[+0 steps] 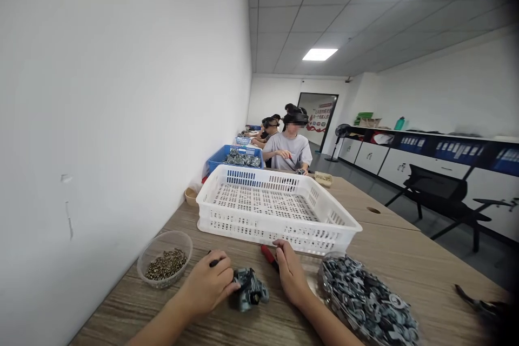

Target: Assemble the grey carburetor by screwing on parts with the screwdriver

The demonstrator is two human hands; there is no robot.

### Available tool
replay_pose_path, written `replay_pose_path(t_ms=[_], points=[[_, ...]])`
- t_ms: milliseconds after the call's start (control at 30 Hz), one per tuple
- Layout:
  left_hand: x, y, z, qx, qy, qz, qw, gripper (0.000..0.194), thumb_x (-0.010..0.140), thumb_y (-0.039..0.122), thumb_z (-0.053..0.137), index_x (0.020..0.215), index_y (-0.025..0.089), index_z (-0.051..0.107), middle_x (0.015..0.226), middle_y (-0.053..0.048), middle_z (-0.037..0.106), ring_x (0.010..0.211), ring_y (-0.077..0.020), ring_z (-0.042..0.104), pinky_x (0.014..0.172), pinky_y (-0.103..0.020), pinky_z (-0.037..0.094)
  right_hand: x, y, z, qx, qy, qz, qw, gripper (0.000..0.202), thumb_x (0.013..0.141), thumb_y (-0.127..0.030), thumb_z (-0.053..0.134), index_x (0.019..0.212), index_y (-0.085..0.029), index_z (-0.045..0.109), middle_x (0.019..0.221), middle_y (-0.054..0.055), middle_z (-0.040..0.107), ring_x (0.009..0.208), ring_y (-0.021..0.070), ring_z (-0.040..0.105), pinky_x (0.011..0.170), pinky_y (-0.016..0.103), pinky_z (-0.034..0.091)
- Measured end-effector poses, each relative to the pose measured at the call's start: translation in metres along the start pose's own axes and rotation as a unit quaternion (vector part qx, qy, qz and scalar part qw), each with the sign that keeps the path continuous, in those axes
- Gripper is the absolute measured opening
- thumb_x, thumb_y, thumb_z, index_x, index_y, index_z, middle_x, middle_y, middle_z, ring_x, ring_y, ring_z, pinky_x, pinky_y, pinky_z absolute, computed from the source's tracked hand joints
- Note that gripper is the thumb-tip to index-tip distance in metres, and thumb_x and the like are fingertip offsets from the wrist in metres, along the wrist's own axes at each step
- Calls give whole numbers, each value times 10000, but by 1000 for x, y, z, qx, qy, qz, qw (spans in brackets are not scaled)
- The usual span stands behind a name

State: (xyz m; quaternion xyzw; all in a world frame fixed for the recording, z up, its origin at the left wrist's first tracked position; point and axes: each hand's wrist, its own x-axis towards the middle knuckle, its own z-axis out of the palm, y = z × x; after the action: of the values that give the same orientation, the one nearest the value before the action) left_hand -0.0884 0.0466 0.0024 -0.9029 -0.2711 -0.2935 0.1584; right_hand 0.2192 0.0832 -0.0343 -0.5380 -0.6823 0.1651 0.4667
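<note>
Wood-grain worktop (405, 265) along a white wall carries your station. Your left hand (208, 284) closes its grip on one small grey metal assembly (249, 289), pinning it to the worktop at near centre, apparently to steady it. Your right hand (290, 273) grasps one red-handled tool (268, 255) beside that part, tip hidden. One clear bowl of brass screws (165, 264) sits within left reach; one clear tub of grey metal parts (367, 300) sits within right reach. One empty white basket (275, 208) stands beyond; one blue basket (235, 158) further on. At least two other persons (290, 143) work beyond.
</note>
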Motion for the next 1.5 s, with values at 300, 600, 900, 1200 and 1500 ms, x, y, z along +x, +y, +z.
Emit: replay_pose_path(t_ms=[300,600,900,1200,1500], points=[[0,12,-3,-27,-10,-99,995,208,1003,311,756,1125,212,620,1177,-81,702,1171,-314,613,1055,-487,555,-13,-14,-7,60,-103,-148,982,411,1141,-555,322,1306,-274,572,1199,101,642,1141,307,640,1014,498,543],[-1,11,10,18,7,-182,983,302,998,313,757,1235,207,603,1224,-90,704,1236,-349,597,1102,-551,517,-24,-41,2,-4,-173,-367,914,554,1068,-737,509,1382,-290,602,1246,123,688,1183,304,706,998,453,618],[7,10,2,8,-37,-187,982,44,1064,244,619,1059,212,649,1157,-95,700,1165,-338,578,1090,-574,490,-37,-53,41,-95,-127,-470,868,347,1064,-422,728,1377,-282,678,1258,41,817,1172,208,786,1097,334,607],[7,2,-3,-3,-36,-201,979,148,1008,148,598,1130,209,654,1177,-106,677,1196,-342,577,1065,-553,525,-41,-69,28,-89,-151,-383,907,519,742,-208,782,1250,-248,683,1258,150,710,1395,405,634,1091,554,588],[1,-8,-1,36,-40,-189,981,113,960,126,634,1035,211,638,1328,-136,653,1365,-383,539,1137,-584,543,-28,-53,10,31,-53,-140,988,314,873,-253,679,1176,-257,596,1164,93,745,1221,300,723,1052,437,594]])
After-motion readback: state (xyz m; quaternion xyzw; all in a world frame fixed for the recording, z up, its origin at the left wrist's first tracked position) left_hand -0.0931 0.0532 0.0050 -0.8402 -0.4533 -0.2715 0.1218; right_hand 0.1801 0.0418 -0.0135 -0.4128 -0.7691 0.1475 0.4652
